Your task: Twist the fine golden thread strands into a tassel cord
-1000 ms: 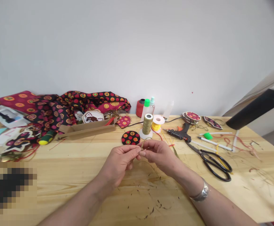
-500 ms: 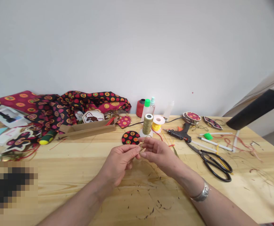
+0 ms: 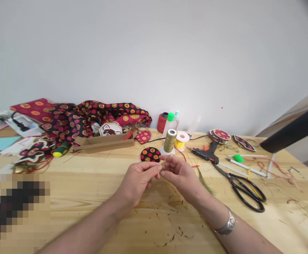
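Over the middle of the wooden table, my left hand point(image 3: 140, 180) pinches a small tan-gold thread piece point(image 3: 163, 164) between thumb and fingers. My right hand point(image 3: 181, 176) meets it from the other side, its thumb and fingertips closed on the same piece. The piece is small and its shape is partly hidden by the fingers. Just behind the hands lies a round black fabric disc point(image 3: 150, 154) with red and yellow dots. An olive thread spool point(image 3: 170, 141) stands upright beyond my right hand, beside a yellow thread spool point(image 3: 180, 142).
Black-handled scissors point(image 3: 249, 192), a black glue gun point(image 3: 206, 153) and a white pen point(image 3: 246, 167) lie to the right. Glue bottles point(image 3: 170, 124) stand near the wall. Patterned cloth point(image 3: 74, 120) and an open cardboard box point(image 3: 103, 144) are at the left. A green tassel point(image 3: 205, 181) lies beside my right wrist.
The view has shifted, so the table items appear slightly farther right. Both hands stay together on the small piece, with the fingers slightly moved. More of the green tassel shows.
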`<action>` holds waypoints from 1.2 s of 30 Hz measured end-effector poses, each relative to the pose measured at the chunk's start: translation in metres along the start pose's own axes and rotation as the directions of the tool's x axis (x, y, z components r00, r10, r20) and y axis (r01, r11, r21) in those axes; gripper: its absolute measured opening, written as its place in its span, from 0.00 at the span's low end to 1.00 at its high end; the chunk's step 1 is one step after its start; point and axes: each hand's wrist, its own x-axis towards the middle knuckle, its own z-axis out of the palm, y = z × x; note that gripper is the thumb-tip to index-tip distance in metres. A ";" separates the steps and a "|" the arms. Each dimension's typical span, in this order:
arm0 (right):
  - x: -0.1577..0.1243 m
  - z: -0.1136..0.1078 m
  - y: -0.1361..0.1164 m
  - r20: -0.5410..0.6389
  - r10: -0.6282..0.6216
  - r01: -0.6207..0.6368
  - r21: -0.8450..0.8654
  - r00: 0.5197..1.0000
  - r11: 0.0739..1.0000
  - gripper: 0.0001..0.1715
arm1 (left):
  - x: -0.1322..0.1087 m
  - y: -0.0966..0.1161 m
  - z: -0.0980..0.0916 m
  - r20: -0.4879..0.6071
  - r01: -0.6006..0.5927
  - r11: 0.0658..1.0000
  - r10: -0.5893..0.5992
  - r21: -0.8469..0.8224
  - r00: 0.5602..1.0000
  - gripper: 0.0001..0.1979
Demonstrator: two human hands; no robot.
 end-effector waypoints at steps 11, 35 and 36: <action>-0.001 0.001 -0.005 -0.013 -0.009 0.008 -0.056 1.000 0.998 0.19 | 0.000 0.001 -0.001 0.021 0.027 0.998 -0.026 -0.053 0.999 0.10; -0.002 -0.002 -0.007 0.106 0.020 -0.017 -0.029 0.994 0.999 0.13 | 0.001 0.000 -0.001 0.006 0.075 0.993 -0.075 -0.088 0.997 0.10; -0.002 -0.002 -0.008 0.102 0.020 -0.017 -0.030 0.995 0.999 0.12 | 0.001 -0.001 -0.001 0.006 0.069 0.994 -0.069 -0.082 0.998 0.10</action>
